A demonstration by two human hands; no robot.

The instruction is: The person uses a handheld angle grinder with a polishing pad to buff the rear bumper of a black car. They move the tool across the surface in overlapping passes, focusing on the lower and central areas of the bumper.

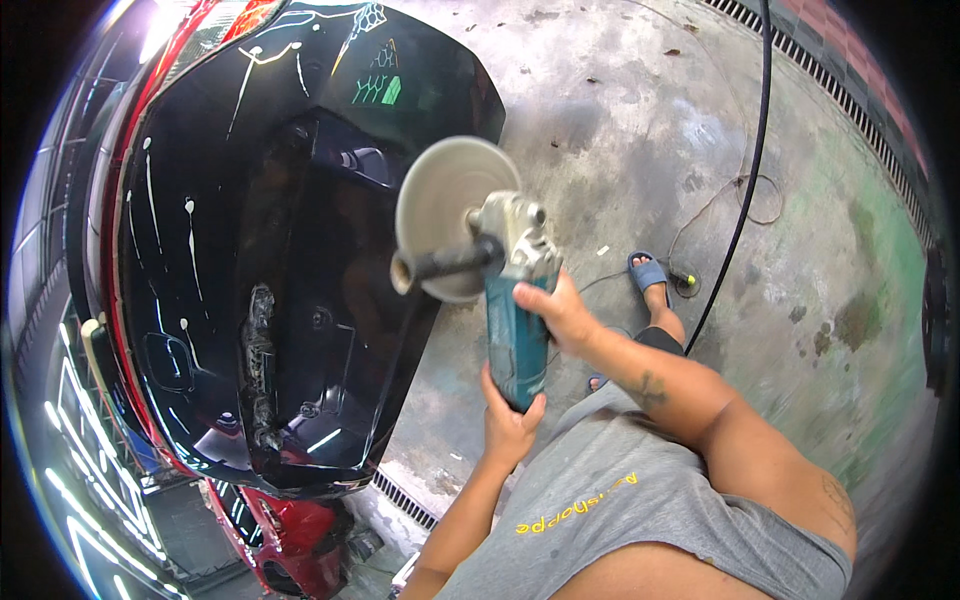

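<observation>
A rotary polisher (517, 340) with a teal body, silver head and black side handle is held in both my hands. My left hand (512, 422) is wrapped around the rear end of its body. Closer to the silver head, my right hand (563, 308) grips the side of the body, thumb across the top. The large round off-white pad (440, 190) looks slightly blurred and is tilted beside the right edge of a glossy black car panel (340, 250). Whether pad and panel touch, I cannot tell. Several whitish streaks lie on the panel's left part.
Grey stained concrete floor (640, 130) spreads to the right. A thick black hose (755, 160) crosses it, with a thin cable (780, 200) looping nearby. A red car part (305, 540) stands below the panel. Drain grates (403, 497) run along the floor.
</observation>
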